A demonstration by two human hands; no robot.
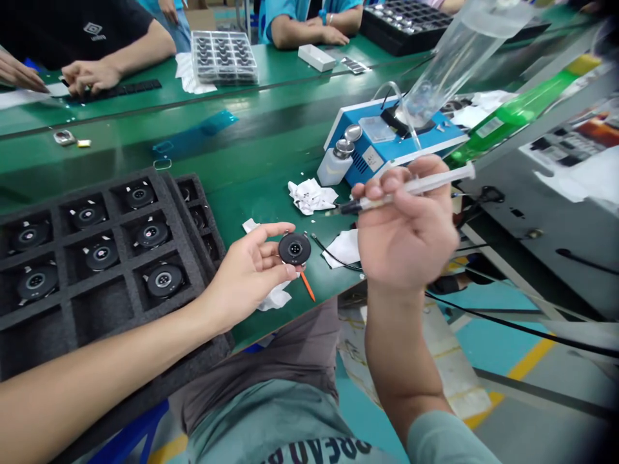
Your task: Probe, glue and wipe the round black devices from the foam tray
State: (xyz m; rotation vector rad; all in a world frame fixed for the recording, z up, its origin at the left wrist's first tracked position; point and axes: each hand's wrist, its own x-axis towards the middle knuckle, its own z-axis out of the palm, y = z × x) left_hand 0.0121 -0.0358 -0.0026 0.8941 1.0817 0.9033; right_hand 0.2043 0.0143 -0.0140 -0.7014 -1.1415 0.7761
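Note:
Between the thumb and fingers of my left hand is a round black watch back cover, its sensor face turned up toward me. My right hand, raised to the right of it, has its fingers wrapped round a thin clear syringe. The dark end of the syringe points left, above the table and apart from the cover. Just below the cover an orange stick lies on the green table. A black foam tray left of my hands holds several similar round covers in its compartments.
Crumpled white tissue lies beyond my hands. A white pump bottle stands beside a blue machine with a clear cylinder. A green bottle leans at right. Co-workers' hands work across the table, near a clear compartment box.

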